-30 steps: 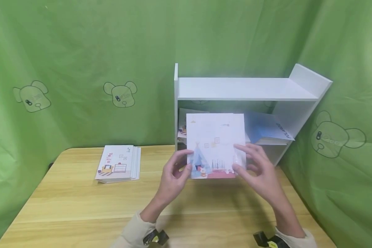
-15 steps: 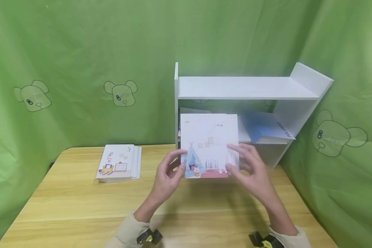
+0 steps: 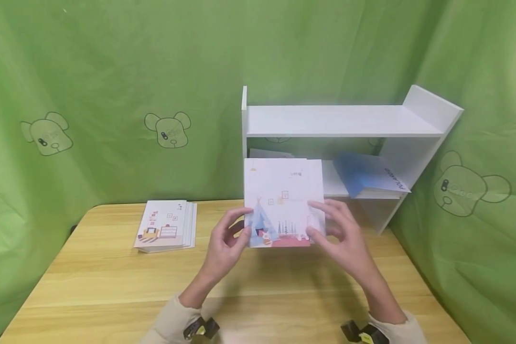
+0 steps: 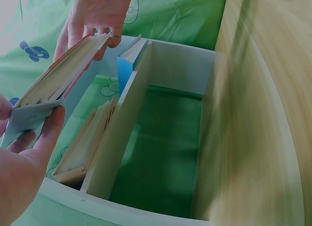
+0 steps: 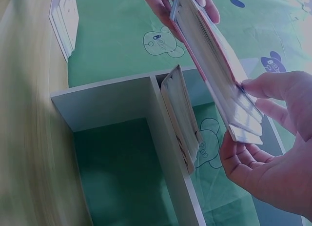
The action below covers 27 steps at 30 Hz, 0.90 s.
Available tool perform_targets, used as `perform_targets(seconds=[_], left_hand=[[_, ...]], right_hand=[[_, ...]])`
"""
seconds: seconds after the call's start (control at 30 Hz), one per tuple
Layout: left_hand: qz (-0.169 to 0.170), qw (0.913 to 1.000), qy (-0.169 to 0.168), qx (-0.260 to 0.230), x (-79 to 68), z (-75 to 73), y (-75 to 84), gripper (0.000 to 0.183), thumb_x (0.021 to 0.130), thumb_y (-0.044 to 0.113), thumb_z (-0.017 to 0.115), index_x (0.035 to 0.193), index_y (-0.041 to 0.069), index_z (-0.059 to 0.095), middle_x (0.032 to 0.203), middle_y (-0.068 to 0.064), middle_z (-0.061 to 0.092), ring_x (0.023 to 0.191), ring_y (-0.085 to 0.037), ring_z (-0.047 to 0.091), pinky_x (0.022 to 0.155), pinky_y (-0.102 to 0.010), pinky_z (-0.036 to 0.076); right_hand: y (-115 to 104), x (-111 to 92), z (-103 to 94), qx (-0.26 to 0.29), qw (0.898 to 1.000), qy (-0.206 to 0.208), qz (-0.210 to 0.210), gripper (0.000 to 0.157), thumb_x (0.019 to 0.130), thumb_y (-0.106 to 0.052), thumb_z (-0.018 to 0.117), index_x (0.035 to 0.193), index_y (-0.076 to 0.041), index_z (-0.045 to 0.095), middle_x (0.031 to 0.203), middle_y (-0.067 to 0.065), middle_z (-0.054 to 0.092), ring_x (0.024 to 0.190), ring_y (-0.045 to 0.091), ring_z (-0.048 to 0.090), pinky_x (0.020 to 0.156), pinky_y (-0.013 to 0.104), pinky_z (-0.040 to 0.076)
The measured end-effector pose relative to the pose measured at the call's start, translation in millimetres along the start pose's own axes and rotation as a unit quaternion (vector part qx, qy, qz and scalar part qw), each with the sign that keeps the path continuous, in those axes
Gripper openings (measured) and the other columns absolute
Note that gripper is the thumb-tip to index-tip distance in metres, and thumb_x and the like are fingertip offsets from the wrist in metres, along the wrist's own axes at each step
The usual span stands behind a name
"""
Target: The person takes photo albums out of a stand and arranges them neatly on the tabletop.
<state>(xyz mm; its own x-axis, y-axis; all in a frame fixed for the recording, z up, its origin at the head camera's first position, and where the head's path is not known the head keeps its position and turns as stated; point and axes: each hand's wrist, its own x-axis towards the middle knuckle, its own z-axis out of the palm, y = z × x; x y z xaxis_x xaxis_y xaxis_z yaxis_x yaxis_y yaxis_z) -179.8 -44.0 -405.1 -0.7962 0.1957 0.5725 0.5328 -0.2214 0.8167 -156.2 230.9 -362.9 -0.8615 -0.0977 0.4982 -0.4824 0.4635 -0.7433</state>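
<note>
A white book [image 3: 275,191] with a blue teepee drawn on its cover is held up in front of the shelf. Its lower page edges [image 5: 214,65] show as a thick block in the right wrist view, the layers stepped at the right end. My left hand [image 3: 225,241] grips the spine side [image 4: 31,116], thumb in front and fingers behind. At the opposite side, my right hand [image 3: 339,234] pinches the book between thumb and fingers.
Behind the book stands a white two-tier shelf [image 3: 344,122]. A blue book [image 3: 365,177] leans at its right, and another book [image 4: 85,143] sits at its left, partly hidden. Several stacked white books [image 3: 165,224] lie on the wooden table [image 3: 112,282] at left. Green curtains surround it.
Both hands have shifted left together with the book, uncovering more of the shelf beside the blue book. The grip looks the same, and the stack on the table has stayed put.
</note>
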Motion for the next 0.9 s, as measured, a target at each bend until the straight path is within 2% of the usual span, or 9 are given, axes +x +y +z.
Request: perform_targets(seconds=[0.23,0.57,0.9], left_hand=[[0.007,0.9999,0.006,0.004,-3.6,-6.8,0.3,0.039,0.097,-0.012,0.055,0.134,-0.001,0.056,0.141,-0.019,0.053,0.121,-0.038,0.06,0.093,-0.043,0.059],[0.001,0.9998,0.021,0.0,-10.0,-16.2,2.7,0.039,0.095,-0.013,0.056,0.133,-0.001,0.056,0.138,-0.019,0.054,0.126,-0.035,0.057,0.097,-0.042,0.057],[0.0,0.9998,0.022,0.002,-16.2,-25.2,3.6,0.038,0.095,-0.014,0.056,0.133,-0.006,0.054,0.139,-0.025,0.052,0.131,-0.033,0.055,0.1,-0.039,0.055]], right_hand=[[-2,1,5.7,0.012,1.0,-0.008,0.001,0.055,0.089,-0.005,0.079,0.139,-0.021,0.064,0.136,0.002,0.051,0.118,0.019,0.051,0.085,0.025,0.059],[-4,1,16.9,0.024,0.999,-0.022,0.01,0.053,0.09,-0.008,0.079,0.139,-0.02,0.064,0.135,0.006,0.051,0.111,0.022,0.055,0.084,0.028,0.061],[-5,0,26.4,0.04,0.999,-0.029,0.018,0.053,0.088,-0.006,0.081,0.137,-0.019,0.066,0.133,0.007,0.052,0.107,0.025,0.057,0.079,0.03,0.063]])
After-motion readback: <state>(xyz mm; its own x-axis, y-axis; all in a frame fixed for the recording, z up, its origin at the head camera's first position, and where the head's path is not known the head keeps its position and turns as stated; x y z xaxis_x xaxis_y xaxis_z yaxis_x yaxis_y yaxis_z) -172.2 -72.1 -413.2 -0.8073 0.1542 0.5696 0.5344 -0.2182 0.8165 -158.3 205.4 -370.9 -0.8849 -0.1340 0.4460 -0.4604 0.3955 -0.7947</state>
